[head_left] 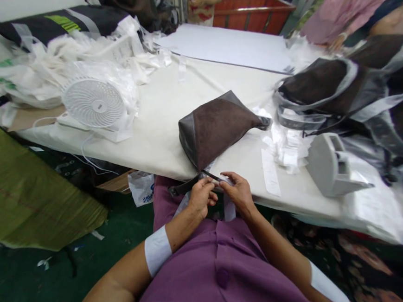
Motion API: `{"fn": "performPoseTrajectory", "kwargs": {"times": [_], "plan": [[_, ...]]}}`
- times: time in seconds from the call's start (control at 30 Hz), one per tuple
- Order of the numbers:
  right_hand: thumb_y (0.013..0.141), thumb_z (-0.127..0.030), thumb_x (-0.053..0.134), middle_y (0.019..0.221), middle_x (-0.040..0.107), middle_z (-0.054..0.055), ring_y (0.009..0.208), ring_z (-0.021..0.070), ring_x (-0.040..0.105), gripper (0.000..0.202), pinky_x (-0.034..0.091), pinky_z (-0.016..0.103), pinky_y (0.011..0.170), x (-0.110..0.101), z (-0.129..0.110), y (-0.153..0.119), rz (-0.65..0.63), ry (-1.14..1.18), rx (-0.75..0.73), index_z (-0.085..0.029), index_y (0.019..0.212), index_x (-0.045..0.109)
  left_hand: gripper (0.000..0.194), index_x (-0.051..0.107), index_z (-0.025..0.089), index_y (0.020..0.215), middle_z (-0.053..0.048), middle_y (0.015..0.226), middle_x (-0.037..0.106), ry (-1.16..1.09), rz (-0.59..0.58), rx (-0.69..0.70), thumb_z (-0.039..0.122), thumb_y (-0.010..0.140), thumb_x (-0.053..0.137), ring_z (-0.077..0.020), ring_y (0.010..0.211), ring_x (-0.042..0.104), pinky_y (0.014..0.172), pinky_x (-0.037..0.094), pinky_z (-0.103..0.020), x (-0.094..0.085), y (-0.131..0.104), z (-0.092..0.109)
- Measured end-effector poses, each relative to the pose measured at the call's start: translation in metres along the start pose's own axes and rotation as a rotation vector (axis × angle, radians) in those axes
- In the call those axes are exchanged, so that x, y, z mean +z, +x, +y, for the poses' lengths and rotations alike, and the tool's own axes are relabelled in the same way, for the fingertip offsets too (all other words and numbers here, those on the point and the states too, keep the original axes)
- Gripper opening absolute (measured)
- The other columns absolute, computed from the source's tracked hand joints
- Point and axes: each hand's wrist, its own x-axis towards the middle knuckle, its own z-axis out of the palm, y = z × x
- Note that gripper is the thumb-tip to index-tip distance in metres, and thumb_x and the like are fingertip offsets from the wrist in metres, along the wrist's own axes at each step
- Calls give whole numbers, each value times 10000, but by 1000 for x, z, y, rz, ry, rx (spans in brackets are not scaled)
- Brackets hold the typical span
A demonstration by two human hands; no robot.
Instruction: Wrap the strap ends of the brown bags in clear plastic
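A dark brown bag with black leather ends lies on the white table, its near corner at the front edge. From that corner a dark strap hangs over the edge toward my lap. My left hand has its fingers curled and pinched on the strap, just below the bag. Close beside it, my right hand pinches the strap together with a piece of white wrapping, thumb and forefinger pressed together. The two hands almost touch. Part of the strap is hidden behind the fingers.
A white fan and crumpled white wrapping stand at the left. On the right are a grey tape dispenser, paper strips and more dark bags. A person in pink is at the back right.
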Motion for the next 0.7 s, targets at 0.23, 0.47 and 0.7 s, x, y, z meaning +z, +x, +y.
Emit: {"fn": "performPoseTrajectory", "kwargs": {"times": [0.23, 0.47, 0.7], "plan": [[687, -395, 636, 809, 657, 29, 699, 166, 553, 397, 444, 267, 621, 6, 0, 2, -49, 108, -7, -173, 1013, 681, 160, 496, 163, 698, 55, 520, 459, -65, 91, -18, 217, 675, 645, -43, 379, 397, 355, 194, -156, 6, 9, -1], [695, -479, 662, 709, 623, 19, 553, 133, 545, 425, 429, 242, 512, -2, -9, -4, -139, 540, 264, -156, 969, 629, 122, 507, 142, 696, 28, 554, 503, -170, 117, -20, 194, 698, 618, -37, 392, 396, 365, 190, -159, 9, 14, -1], [623, -407, 712, 638, 599, -2, 504, 131, 535, 304, 445, 243, 480, 1, -3, 3, -111, 564, 341, -167, 772, 598, 108, 513, 158, 749, -29, 705, 608, -132, 138, -29, 212, 719, 601, -49, 423, 443, 376, 225, -170, 11, 8, -5]]}}
